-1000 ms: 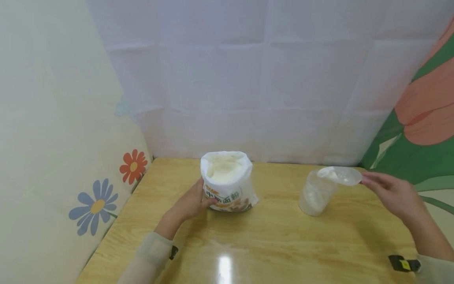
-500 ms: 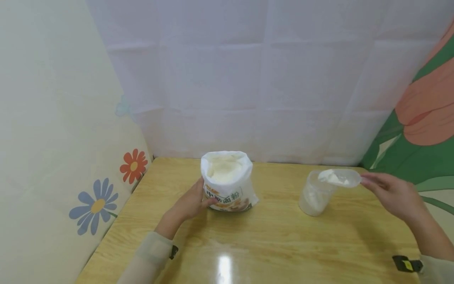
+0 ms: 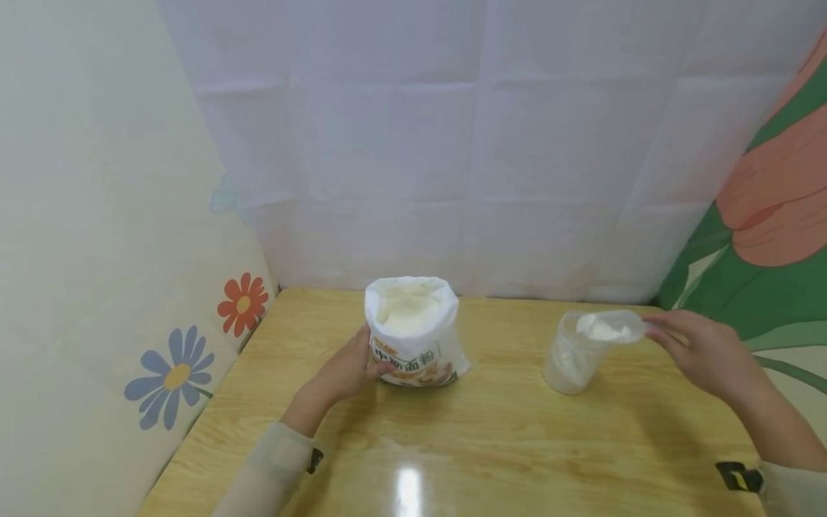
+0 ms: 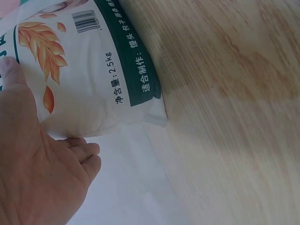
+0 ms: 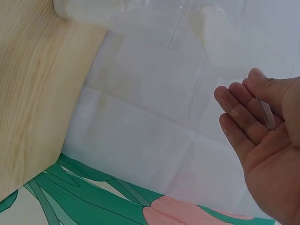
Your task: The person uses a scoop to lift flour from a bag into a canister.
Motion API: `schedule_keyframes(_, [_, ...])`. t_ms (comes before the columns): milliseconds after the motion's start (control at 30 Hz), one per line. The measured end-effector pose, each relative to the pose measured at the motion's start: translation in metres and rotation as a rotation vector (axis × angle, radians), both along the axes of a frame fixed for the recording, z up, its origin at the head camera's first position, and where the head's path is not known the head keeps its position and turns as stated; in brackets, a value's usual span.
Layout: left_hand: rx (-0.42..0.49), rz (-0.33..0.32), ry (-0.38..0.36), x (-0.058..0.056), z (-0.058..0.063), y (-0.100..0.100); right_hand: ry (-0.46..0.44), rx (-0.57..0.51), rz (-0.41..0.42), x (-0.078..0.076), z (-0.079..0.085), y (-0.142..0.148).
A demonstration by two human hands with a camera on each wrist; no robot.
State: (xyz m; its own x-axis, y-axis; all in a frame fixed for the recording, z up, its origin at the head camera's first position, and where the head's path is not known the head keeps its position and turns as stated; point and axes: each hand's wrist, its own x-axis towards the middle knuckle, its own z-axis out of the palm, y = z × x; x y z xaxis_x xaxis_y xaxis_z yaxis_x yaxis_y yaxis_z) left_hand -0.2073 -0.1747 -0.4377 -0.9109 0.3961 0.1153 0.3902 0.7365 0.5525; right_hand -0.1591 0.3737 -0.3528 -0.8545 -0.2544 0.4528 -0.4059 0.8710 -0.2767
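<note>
An open white flour bag (image 3: 413, 323) stands on the table, flour visible in its mouth. My left hand (image 3: 349, 365) holds its left side, thumb on the printed front; the left wrist view shows the thumb and curled fingers against the bag (image 4: 89, 84). To the right, a translucent plastic container (image 3: 570, 362) stands upright, partly filled with flour. My right hand (image 3: 704, 352) pinches the handle of a clear scoop (image 3: 627, 324) with white flour in it, over the container's mouth. In the right wrist view, the thumb and index finger of the hand (image 5: 267, 126) meet on the handle.
The wooden table (image 3: 491, 445) ends at a pale cloth backdrop (image 3: 420, 143). A flower-patterned wall covering (image 3: 174, 373) borders the left, and green leaves with a pink tulip (image 3: 775, 201) cover the right side.
My right hand has moved slightly left, bringing the scoop further over the container; its far end sits a little lower. My left hand and the bag stay where they were.
</note>
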Motion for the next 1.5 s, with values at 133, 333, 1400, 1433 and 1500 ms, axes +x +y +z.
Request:
schedule_keyframes(133, [-0.003,-0.007,0.001,0.001,-0.002,-0.001,0.061,0.057,0.031,-0.003,0.001,-0.005])
schedule_keyframes(333, [0.005,-0.017,-0.007,0.003,-0.006,-0.001,0.042,0.106,0.063,-0.006,0.002,-0.011])
schedule_keyframes(1400, [0.009,-0.02,0.011,0.0,-0.001,0.0,0.541,0.239,0.214,-0.016,-0.007,-0.011])
schedule_keyframes(1433, [0.01,-0.02,0.011,0.0,0.0,0.0,0.512,0.224,0.202,-0.015,-0.007,-0.01])
schedule_keyframes(1500, [0.011,-0.017,0.007,0.0,0.0,0.0,0.446,0.192,0.183,-0.011,-0.008,-0.007])
